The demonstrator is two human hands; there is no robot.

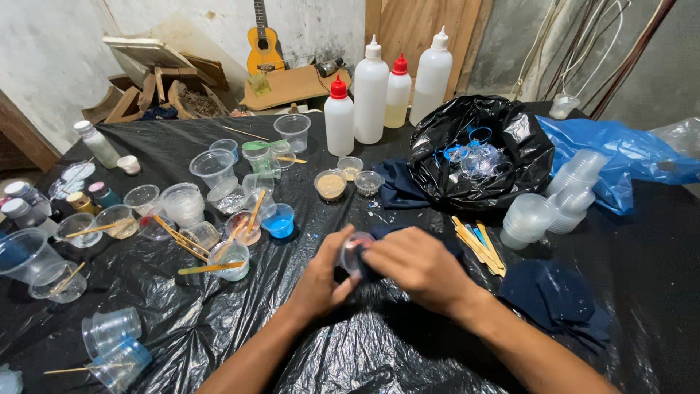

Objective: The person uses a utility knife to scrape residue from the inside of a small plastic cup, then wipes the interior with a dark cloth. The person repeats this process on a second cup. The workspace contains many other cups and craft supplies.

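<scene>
Small clear plastic cup [354, 253], held low over the black plastic sheet [219, 321], mouth tipped sideways toward the right. Left hand [321, 277] cradling it, fingers curled round its wall. Right hand [415, 266] just right of it, fingers pinched on a dark blue cloth [379, 233] pressed at the rim. Wooden sticks [477, 244] lying beyond.

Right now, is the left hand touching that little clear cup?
Touching. The head view shows the left hand with its fingers wrapped against the side of the small clear cup, no gap between them.
</scene>
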